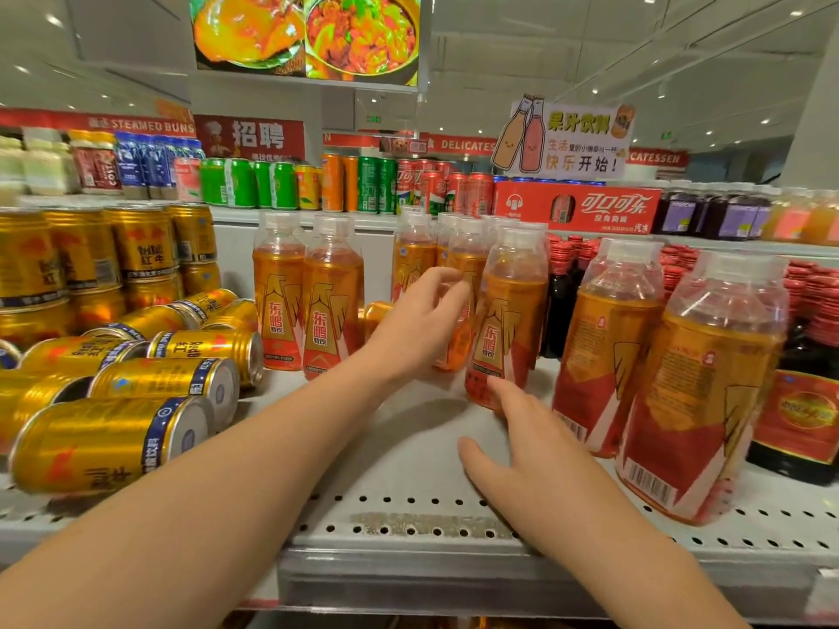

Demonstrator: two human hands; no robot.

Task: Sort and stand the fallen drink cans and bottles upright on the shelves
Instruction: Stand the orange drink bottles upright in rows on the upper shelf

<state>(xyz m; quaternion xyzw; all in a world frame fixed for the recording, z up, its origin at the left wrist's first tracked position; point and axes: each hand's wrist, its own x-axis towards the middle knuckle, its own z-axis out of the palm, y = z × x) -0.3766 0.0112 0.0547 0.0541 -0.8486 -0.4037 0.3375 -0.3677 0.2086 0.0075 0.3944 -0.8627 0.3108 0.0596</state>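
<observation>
Fingers [447,283] of L hand [415,329] curl round rear bottle [456,342]; R hand [531,451] fingers apart at front bottle [508,324] base. Full, prob heavy, slick: grip mid-label.

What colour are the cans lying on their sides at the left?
Gold with a dark blue band near one end; fallen cans, head view.

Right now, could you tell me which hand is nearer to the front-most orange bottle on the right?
Right. The right hand lies just left of that bottle; the left hand reaches farther back and left.
</observation>
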